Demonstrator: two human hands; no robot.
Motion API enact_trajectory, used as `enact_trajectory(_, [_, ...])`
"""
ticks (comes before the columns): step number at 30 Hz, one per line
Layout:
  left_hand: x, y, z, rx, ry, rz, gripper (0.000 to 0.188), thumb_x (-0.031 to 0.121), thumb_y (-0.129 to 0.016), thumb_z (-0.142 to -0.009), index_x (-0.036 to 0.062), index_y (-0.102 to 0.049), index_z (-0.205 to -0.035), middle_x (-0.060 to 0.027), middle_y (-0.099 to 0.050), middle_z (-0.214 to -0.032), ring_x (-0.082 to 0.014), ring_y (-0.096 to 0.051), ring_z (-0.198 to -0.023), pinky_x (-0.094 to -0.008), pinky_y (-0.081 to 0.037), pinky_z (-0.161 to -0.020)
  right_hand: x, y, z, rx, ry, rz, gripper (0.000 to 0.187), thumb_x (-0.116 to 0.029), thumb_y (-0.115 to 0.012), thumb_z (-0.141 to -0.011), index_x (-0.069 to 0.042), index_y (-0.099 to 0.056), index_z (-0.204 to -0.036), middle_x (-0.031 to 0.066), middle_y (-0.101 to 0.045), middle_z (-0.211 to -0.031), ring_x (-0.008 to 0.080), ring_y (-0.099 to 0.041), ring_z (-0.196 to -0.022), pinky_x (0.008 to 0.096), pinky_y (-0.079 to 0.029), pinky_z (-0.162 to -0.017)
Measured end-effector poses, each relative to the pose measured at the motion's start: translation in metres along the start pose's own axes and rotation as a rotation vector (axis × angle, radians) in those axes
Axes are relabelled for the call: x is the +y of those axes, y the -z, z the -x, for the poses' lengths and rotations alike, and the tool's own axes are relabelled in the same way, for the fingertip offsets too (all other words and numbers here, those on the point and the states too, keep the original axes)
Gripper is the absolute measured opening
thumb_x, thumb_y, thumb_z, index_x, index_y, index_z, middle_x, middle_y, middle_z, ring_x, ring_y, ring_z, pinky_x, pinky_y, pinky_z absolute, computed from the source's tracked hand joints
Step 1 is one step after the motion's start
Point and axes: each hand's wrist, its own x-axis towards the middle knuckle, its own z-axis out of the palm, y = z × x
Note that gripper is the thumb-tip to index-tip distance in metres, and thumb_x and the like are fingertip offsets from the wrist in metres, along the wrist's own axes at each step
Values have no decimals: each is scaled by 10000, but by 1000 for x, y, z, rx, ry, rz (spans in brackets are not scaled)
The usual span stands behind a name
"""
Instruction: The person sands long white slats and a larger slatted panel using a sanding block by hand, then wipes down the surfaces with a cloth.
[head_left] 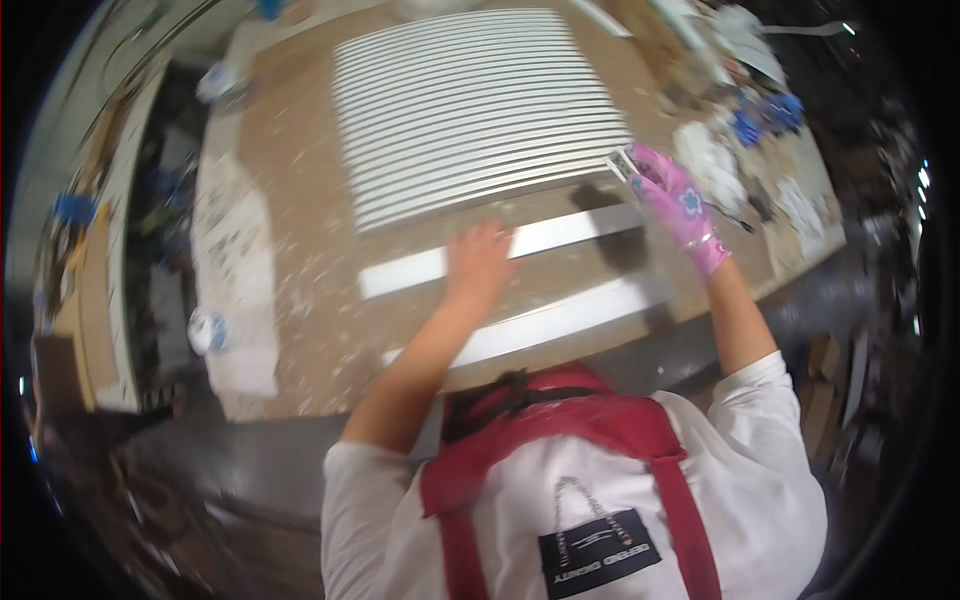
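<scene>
My bare left hand (pixel 480 262) lies across a long white strip (pixel 560 232) on the brown work table, its slightly blurred fingers bent over the strip's far edge. In a pink glove with a flower print, my right hand (pixel 678 197) is closed around a small flat object with a pale, metallic-looking end (pixel 621 164). Its exact kind is hidden by the glove. That end hovers by the near right corner of a white slatted panel (pixel 480 115). A second white strip (pixel 560 318) lies nearer to me, partly covered by my left forearm.
Brown boarding covers the table (pixel 300 300), flecked with white. Paper sheeting (pixel 235 290) runs along its left side, with a roundish white-and-blue item (pixel 207 331) on it. At the right lie crumpled white cloth or paper (pixel 708 160) and blue crumpled material (pixel 765 117). A shelf (pixel 110 250) stands left.
</scene>
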Motion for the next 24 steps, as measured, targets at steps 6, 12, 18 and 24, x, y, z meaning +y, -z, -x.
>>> enact_trajectory(6, [-3,4,2,98,-46,192,454,214,-716,-757,77,-611,-1176,-122,-574,-1104,-317,-531,-1036,-428,-407,-887,83,45,73,50,-191,23,435,-252,-563,-877,-25,-557,-1248,156,-600,-1205,282,-561,-1126,359,-427,-964])
enact_trajectory(12, [0,9,-3,41,-59,251,441,201,-704,-759,59,-617,-1167,-150,-564,-1148,-337,-525,-1036,-425,-401,-882,93,-3,42,75,-198,108,434,-319,-571,-873,-81,-570,-1236,172,-605,-1176,323,-551,-1128,377,-419,-983])
enact_trajectory(18, [1,13,0,144,-79,229,417,121,-749,-703,41,-641,-1097,-124,-583,-1022,-324,-552,-940,-398,-440,-805,82,38,65,-276,-177,353,428,-414,-510,-902,-143,-575,-1228,135,-597,-1202,316,-516,-1176,376,-388,-1021])
enact_trajectory(24, [5,8,-5,118,-100,259,435,139,-741,-721,52,-627,-1132,-118,-568,-1052,-317,-539,-971,-397,-422,-829,88,16,38,77,-89,356,375,-384,-530,-893,-119,-574,-1155,161,-613,-1092,345,-582,-1031,420,-453,-911])
